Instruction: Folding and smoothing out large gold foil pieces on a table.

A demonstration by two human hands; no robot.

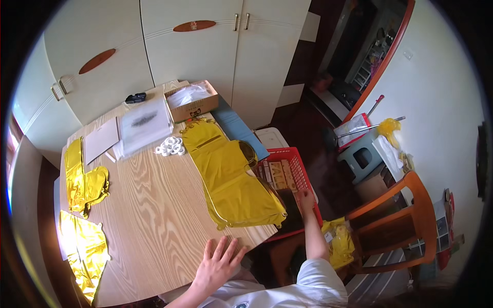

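My left hand [220, 264] lies with spread fingers at the near edge of the wooden table [149, 226]; it holds nothing. My right hand [305, 199] is over the right side of a red plastic basket [297, 169], its fingers curled; whether something is between them is too small to tell. Inside the basket are brown printed packages [278, 175] and something dark. A large flat gold foil balloon [218, 177], or a stack of them, lies between my hands and partly overhangs the table toward the basket. More gold foil pieces, one bent [77, 177] and one bright with glare [90, 251], lie at the left edge.
Farther back on the table are white rings [171, 147], a clear plastic bag stack [144, 126], a pale flat sheet [101, 139], a carton [197, 105] and a black object [136, 98]. A wooden chair [411, 226] carrying a yellow package [339, 244] stands right. Cupboards [190, 51] line the back.
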